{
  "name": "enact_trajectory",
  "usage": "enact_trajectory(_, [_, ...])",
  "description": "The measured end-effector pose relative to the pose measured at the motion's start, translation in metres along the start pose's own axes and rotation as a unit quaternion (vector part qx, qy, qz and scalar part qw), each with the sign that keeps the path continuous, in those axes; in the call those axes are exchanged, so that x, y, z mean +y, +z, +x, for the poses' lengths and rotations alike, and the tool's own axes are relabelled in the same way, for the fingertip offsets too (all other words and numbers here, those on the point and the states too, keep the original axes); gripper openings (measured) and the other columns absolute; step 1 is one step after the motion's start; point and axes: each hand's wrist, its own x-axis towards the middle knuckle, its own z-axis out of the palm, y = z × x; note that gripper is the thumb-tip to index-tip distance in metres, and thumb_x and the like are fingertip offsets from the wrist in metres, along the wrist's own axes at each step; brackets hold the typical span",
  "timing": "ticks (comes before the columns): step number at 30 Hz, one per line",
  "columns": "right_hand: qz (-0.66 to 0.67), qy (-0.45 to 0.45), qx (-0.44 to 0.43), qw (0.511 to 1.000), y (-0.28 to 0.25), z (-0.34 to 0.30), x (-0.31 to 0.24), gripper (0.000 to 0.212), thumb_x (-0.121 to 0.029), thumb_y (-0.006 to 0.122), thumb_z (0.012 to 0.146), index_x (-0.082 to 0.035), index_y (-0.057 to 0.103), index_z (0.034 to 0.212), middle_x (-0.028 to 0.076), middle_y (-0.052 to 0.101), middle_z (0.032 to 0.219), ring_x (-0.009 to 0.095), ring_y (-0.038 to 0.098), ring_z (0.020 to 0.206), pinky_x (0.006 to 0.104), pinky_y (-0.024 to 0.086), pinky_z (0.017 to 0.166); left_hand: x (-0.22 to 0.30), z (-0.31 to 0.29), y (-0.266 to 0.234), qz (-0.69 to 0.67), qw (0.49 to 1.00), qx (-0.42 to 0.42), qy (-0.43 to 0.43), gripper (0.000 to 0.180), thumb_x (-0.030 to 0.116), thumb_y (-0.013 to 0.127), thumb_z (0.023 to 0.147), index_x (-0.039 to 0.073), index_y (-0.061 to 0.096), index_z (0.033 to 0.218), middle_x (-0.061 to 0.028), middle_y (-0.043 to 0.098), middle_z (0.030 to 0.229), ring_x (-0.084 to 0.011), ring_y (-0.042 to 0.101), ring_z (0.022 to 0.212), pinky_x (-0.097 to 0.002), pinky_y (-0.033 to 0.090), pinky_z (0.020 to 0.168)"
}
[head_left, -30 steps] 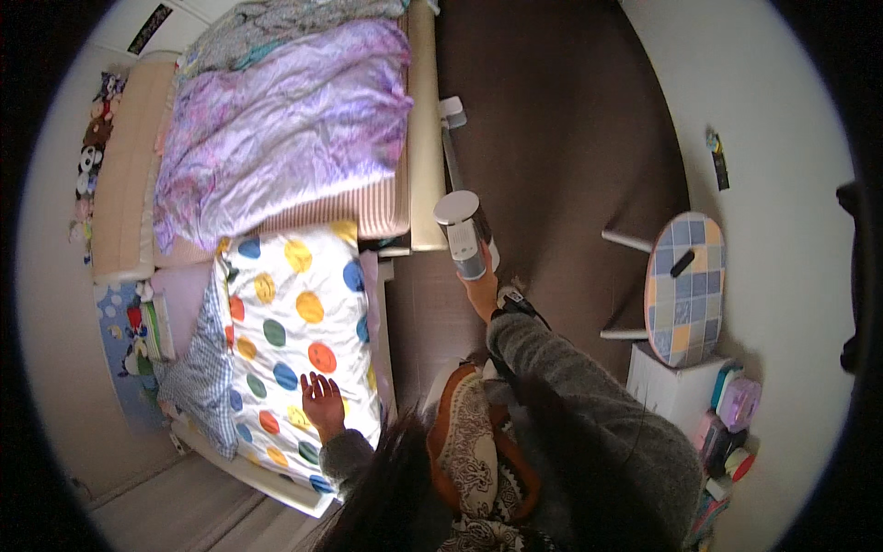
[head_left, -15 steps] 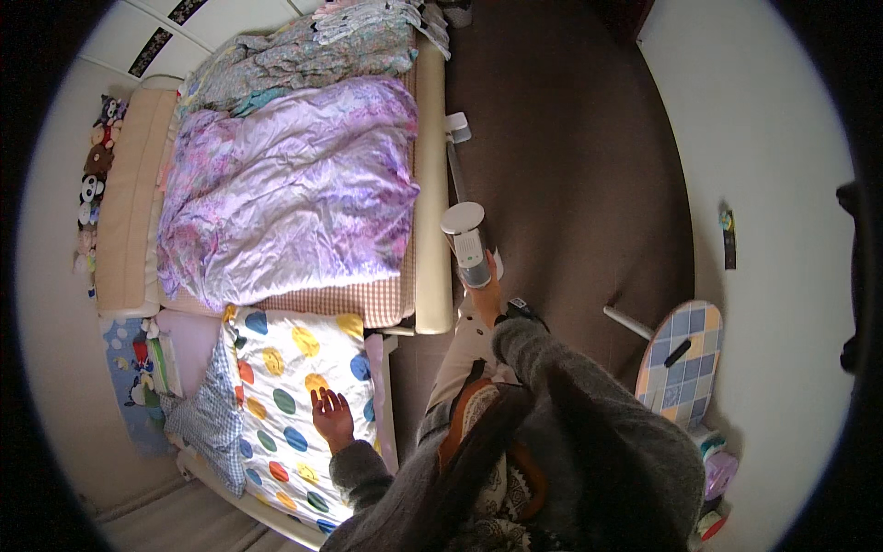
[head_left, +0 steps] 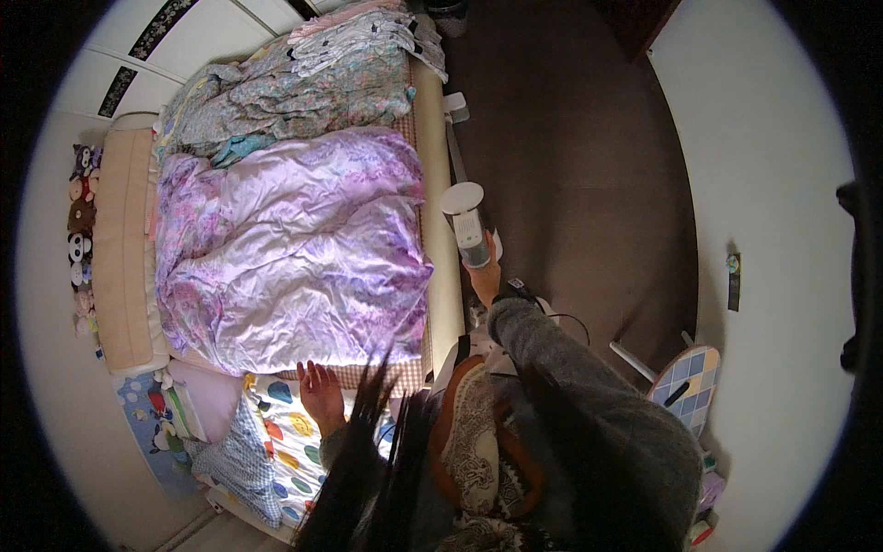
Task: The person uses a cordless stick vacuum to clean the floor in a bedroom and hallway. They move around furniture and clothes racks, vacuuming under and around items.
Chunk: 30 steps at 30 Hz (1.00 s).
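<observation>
My right hand (head_left: 484,281) is closed around a white and grey stick vacuum cleaner (head_left: 468,226). Its round white top faces up, and a pale tube runs forward along the bed's side to a white floor head (head_left: 456,107). My left hand (head_left: 321,396) holds nothing, fingers apart, over the near edge of the big bed's checked mattress (head_left: 402,375) and the small bed. Close to its fingertips lies a crumpled purple and white duvet (head_left: 303,267). Below it is a white quilt with coloured dots (head_left: 299,425), partly hidden by dark strands of hair.
Soft toys (head_left: 81,216) line the wall behind the padded headboard (head_left: 126,248). A patterned grey-green blanket (head_left: 294,101) lies at the bed's far side. On the right, a folding table (head_left: 692,379) leans near the white wall. Brown floor (head_left: 579,166) runs between bed and wall.
My view has moved forward along the big bed, so more of its far end shows. My left hand has come from over the dotted quilt to the big bed's edge. The vacuum cleaner stays in my right hand.
</observation>
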Motion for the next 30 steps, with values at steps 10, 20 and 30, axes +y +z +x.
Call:
enact_trajectory(10, [0.016, 0.044, -0.031, 0.998, 0.014, 0.201, 0.010, 0.072, -0.004, 0.061, 0.075, -0.014, 0.020, 0.133, 0.011, 0.044, 0.122, 0.024, 0.045, 0.109, 0.0329, 0.040, 0.088, -0.038, 0.015, 0.075, -0.083, 0.986, 0.135, 0.045, 0.035, 0.011, 0.048, 0.079, 0.018, 0.049, 0.114, 0.0017, 0.055, 0.098, -0.0156, 0.051, 0.088, -0.0345, 0.043, 0.078])
enact_trajectory(20, [-0.087, -0.073, -0.048, 0.992, -0.004, 0.358, -0.013, 0.071, -0.006, 0.060, 0.075, -0.010, 0.018, 0.132, 0.015, 0.041, 0.124, 0.026, 0.044, 0.110, 0.0326, 0.038, 0.088, -0.126, -0.003, 0.184, -0.078, 0.971, 0.221, 0.051, 0.036, 0.012, 0.045, 0.080, 0.019, 0.046, 0.116, -0.0001, 0.055, 0.100, -0.0161, 0.053, 0.088, -0.0371, 0.043, 0.078])
enact_trajectory(30, [-0.018, -0.003, -0.155, 0.988, -0.031, 0.377, -0.026, 0.061, -0.014, 0.057, 0.080, -0.010, 0.024, 0.131, 0.013, 0.044, 0.121, 0.025, 0.044, 0.109, 0.0336, 0.037, 0.090, -0.139, -0.018, 0.191, -0.046, 0.987, 0.154, 0.023, 0.037, 0.009, 0.048, 0.078, 0.016, 0.048, 0.115, -0.0013, 0.055, 0.100, -0.0159, 0.052, 0.088, -0.0351, 0.042, 0.079])
